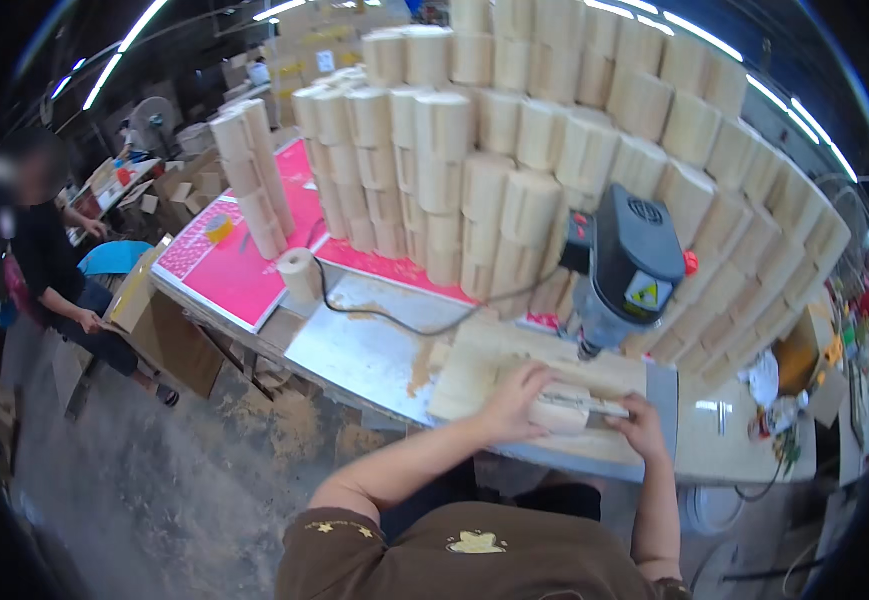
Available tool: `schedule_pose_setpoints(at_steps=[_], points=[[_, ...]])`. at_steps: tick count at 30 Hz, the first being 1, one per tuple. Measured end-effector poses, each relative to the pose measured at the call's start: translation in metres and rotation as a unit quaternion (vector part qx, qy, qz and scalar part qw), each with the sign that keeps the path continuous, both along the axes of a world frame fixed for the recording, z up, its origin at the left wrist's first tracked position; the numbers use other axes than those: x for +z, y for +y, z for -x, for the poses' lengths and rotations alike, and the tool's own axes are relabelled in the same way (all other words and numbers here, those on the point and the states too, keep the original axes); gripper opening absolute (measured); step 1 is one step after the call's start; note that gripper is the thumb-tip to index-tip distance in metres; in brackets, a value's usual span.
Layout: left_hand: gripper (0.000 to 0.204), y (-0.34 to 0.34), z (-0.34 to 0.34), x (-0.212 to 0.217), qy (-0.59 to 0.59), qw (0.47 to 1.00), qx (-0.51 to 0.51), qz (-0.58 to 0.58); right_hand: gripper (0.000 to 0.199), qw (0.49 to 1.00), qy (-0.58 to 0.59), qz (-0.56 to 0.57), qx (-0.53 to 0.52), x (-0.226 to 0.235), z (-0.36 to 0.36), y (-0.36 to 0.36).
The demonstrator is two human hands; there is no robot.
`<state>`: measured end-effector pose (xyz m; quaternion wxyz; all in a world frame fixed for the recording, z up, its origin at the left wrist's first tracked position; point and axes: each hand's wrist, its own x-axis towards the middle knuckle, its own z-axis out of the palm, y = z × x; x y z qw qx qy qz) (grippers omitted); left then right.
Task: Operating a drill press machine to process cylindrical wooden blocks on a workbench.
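My left hand [517, 404] is wrapped round a short pale wooden cylinder [563, 413] lying on its side on a wooden board [467, 378]. At the cylinder's right end, the fingers of my right hand [645, 428] pinch a thin, light-coloured rod-like piece [608, 407]. This piece points into or along the cylinder; I cannot tell which. Just beyond my hands stands a dark grey drill press [637, 250], its chuck [589, 348] above the board and apart from the cylinder.
Stacked wooden cylinders [525, 120] form a tall wall behind the drill. A black cable [395, 328] crosses the table. One cylinder [300, 272] stands at the left, near pink sheets [230, 270]. A bottle [780, 415] lies at right. Another person [55, 250] handles a cardboard box [170, 335].
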<state>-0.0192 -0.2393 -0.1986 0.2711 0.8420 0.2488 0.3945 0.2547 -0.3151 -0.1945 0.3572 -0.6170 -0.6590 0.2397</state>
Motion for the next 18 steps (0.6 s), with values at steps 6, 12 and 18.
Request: schedule_pose_setpoints(at_steps=[6, 12, 18], points=[[0.082, -0.04, 0.002, -0.023, -0.111, 0.982, 0.15, 0.027, 0.032, 0.997, 0.031, -0.063, -0.024, -0.014, 0.002, -0.011], [0.072, -0.045, 0.006, -0.074, 0.01, 0.985, 0.169, 0.034, 0.045, 0.975, -0.098, -0.147, -0.132, -0.035, 0.005, -0.034], [0.069, -0.016, -0.008, -0.062, 0.109, 0.973, 0.202, -0.016, 0.047, 0.938, -0.241, -0.177, -0.173, -0.036, -0.011, -0.011]])
